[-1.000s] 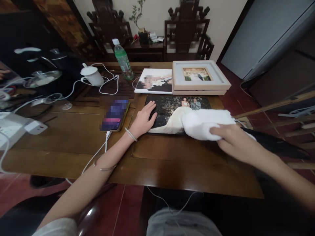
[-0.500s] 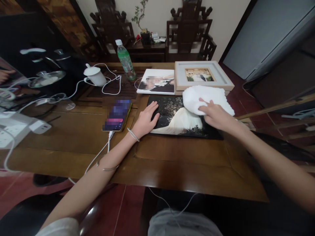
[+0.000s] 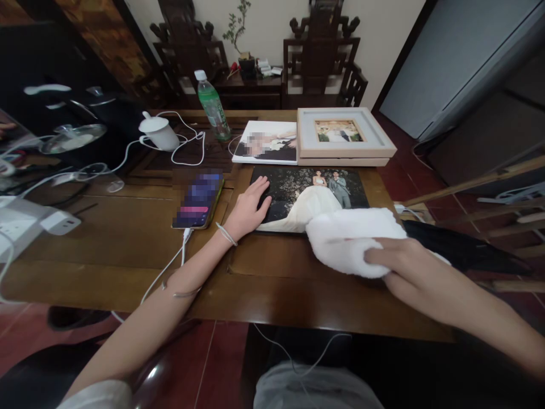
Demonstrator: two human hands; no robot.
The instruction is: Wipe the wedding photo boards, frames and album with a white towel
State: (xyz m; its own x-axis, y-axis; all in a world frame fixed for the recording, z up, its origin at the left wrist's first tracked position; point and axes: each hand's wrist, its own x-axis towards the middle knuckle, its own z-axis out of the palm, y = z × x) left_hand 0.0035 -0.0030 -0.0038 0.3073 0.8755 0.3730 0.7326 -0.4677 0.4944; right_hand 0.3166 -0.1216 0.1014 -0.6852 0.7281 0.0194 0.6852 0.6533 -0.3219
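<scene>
A dark wedding photo panel [image 3: 293,190] lies flat on the wooden table, showing a wide white gown and two figures. My left hand [image 3: 249,210] rests with fingers extended on its left edge. A white towel [image 3: 355,227] covers the panel's lower right corner and hangs over onto the table. My right hand [image 3: 395,264] grips this towel at its near side, some fingers tucked into the folds. Just behind the panel are a white-edged photo panel [image 3: 266,142] and a pale wooden picture frame [image 3: 347,153] with a small photo inside.
Left of my hand lies a phone [image 3: 198,201] on a white charging cable. Farther back stand a green-labelled bottle [image 3: 213,108] and a white lidded cup [image 3: 159,132]. A white power strip [image 3: 25,221] sits at the far left. The table's front edge [image 3: 298,321] is close to me.
My right hand has drawn the towel from the panel's upper right down toward me, past its near edge, uncovering the two figures. My left hand stays on the panel's left edge.
</scene>
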